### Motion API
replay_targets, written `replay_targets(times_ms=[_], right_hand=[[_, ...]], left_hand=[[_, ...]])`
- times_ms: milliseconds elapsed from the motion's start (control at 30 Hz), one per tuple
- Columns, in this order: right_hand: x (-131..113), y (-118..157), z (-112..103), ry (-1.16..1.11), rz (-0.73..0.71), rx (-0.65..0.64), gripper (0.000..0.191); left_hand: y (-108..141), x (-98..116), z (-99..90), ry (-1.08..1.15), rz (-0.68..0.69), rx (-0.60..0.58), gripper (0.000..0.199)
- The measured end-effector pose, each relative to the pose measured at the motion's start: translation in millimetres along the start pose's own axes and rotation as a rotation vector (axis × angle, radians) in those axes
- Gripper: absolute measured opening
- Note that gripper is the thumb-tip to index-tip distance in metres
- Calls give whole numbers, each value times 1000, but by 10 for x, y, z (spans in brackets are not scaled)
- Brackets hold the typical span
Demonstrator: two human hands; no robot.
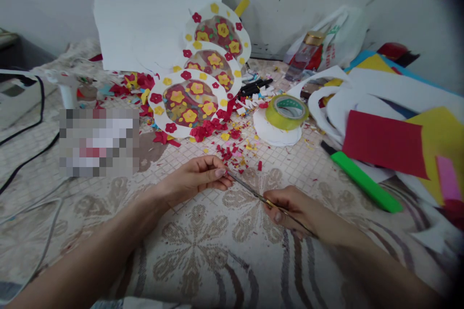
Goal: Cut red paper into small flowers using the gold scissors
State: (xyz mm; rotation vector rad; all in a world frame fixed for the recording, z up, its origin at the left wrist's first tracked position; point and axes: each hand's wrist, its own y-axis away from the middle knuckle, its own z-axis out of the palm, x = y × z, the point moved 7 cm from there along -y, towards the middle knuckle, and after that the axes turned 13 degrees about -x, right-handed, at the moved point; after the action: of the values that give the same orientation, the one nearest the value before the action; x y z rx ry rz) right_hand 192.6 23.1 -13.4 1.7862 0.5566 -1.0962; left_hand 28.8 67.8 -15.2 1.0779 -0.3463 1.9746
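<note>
My right hand (288, 207) is closed around a pair of slim metal scissors (248, 187), seen edge-on, with the blades pointing left. At their tip, my left hand (205, 174) pinches a tiny red paper piece (226, 172), mostly hidden by the fingers. Both hands hover low over the patterned tablecloth (195, 251). Just beyond them lie scattered red and yellow paper scraps (232, 152). Behind the scraps, a white round paper frame (157, 123) decorated with red and yellow paper flowers leans against two similar frames.
A yellow tape roll (286, 112) rests on white paper discs. To the right are a green cutter (366, 183), a red paper sheet (386, 142) and white offcuts. A clear bottle (304, 58) stands behind. Black cables (42, 101) and a white glue gun (67, 89) are at left.
</note>
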Motion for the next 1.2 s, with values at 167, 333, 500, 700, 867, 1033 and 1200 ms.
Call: replay_targets(times_ms=[167,333,500,700,867,1033,1200], right_hand=[[8,-5,-5,54,-21,0,54],[-18,6,-26,133,-29,24,52],[-46,19,-49,215,-31,43,50],[-104,25,-76,322,-15,42,50],[-103,20,-101,387,-28,60,48],[-87,17,-126,402,-5,56,45],[-89,10,-139,411,1,59,44]], left_hand=[[0,-11,8,-5,-25,-9,8],[4,-23,-2,-26,-47,0,9],[0,-24,4,-28,-48,-17,8],[1,-30,12,-35,-68,-25,8],[4,-28,21,-43,-85,-24,8],[-1,-28,31,-42,-87,-35,9],[1,-30,20,-51,-91,-32,9]])
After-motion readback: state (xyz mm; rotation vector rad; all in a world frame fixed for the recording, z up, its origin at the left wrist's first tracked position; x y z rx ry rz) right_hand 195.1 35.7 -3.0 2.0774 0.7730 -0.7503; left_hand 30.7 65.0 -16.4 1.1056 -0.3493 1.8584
